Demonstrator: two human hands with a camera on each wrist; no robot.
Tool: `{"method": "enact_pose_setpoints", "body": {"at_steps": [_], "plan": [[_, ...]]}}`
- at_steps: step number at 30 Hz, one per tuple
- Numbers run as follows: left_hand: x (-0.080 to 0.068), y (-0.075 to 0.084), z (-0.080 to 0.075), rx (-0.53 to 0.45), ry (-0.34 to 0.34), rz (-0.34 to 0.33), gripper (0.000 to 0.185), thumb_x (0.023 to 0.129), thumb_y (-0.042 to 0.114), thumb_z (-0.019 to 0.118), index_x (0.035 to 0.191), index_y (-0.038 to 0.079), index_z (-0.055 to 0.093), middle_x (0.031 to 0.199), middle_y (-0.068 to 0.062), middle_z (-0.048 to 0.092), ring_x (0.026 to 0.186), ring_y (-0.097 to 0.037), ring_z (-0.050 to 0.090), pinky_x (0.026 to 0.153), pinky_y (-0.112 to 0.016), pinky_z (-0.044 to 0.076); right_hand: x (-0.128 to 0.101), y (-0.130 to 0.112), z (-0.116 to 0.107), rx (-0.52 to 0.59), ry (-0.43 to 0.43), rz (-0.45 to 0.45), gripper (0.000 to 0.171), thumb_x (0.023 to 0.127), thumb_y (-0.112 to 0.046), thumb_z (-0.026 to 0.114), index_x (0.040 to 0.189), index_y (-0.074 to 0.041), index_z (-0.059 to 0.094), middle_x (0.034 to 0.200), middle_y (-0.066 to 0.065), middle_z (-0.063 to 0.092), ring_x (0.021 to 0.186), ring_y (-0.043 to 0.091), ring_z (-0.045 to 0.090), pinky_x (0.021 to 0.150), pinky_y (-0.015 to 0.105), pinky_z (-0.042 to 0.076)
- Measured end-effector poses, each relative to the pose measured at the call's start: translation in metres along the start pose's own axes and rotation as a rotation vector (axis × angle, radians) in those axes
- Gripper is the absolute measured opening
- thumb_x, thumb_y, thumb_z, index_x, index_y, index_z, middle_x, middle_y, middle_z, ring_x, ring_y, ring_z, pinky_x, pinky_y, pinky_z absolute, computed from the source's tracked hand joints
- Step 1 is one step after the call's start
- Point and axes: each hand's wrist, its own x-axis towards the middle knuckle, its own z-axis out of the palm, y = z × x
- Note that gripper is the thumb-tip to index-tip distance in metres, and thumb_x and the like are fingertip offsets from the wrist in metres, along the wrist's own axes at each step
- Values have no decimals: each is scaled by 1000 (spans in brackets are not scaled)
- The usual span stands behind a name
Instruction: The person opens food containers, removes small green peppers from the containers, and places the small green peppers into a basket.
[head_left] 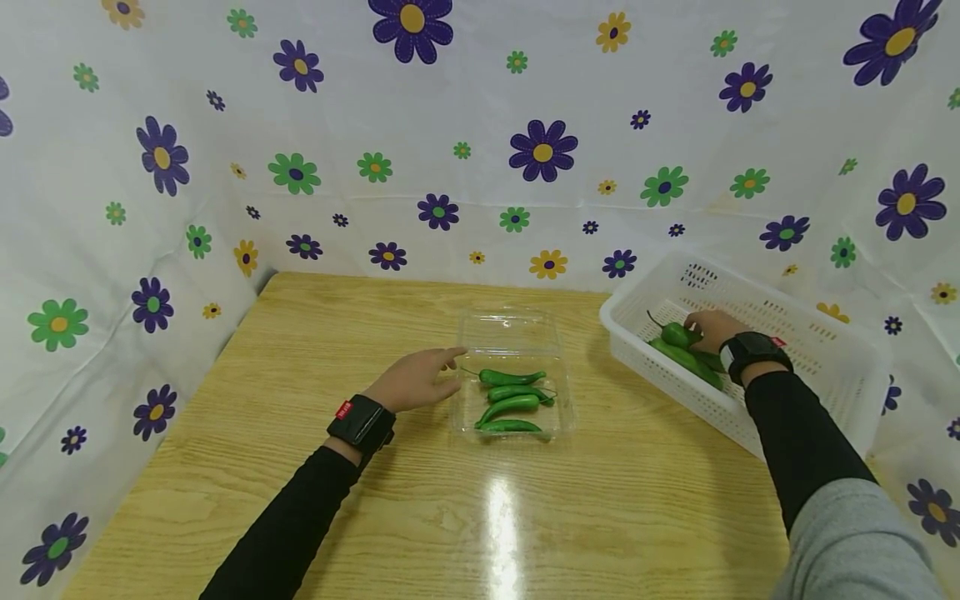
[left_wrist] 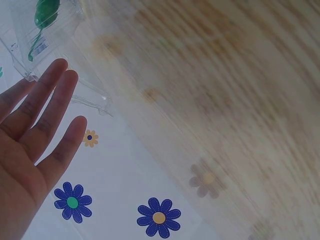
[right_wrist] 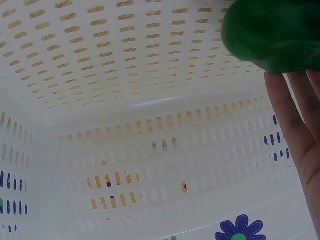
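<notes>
In the head view a clear plastic clamshell box [head_left: 566,408] lies with its lid folded back. Several slim green chili peppers [head_left: 513,403] lie across it in a row. My left hand [head_left: 416,381] is beside the box's left edge, its fingers extended and holding nothing; whether a fingertip touches the rim I cannot tell. Inside the white basket, my right hand [head_left: 714,328] grips a plump green pepper [head_left: 677,335] with a long thin stem. Under it lie larger green peppers [head_left: 686,363], partly hidden by the hand. The right wrist view shows the gripped pepper [right_wrist: 272,37] against the fingers.
The slotted white plastic basket [head_left: 817,333] stands at the right of the wooden table [head_left: 337,325], its raised walls around the right hand. A white flower-patterned cloth [head_left: 450,100] hangs behind the table and along its sides.
</notes>
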Motion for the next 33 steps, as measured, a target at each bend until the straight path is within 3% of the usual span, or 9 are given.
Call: {"method": "enact_pose_setpoints", "body": {"at_steps": [22,27,33], "plan": [[1,-1,2,-8,4,2,58,94,31,56,146,14,35,122,-11,60,108,-28,60,89,-45,50,-7,-2,-6,32,-11,57,52,82,-13,69,123,13,49,114,34,58,105,48,55,88,56,47],[0,-2,3,-15,-3,-2,58,94,31,55,146,15,34,122,-11,60,108,-28,60,90,-45,50,-14,-11,-15,54,44,39,54,83,-16,69,125,10,49,117,34,56,105,48,55,86,56,48],[-1,-1,2,-11,-1,2,58,95,31,54,147,15,34,123,-11,60,108,-28,60,89,-45,50,-25,-40,-37,60,141,-42,53,84,-16,69,129,6,49,122,31,56,109,47,55,89,57,47]]}}
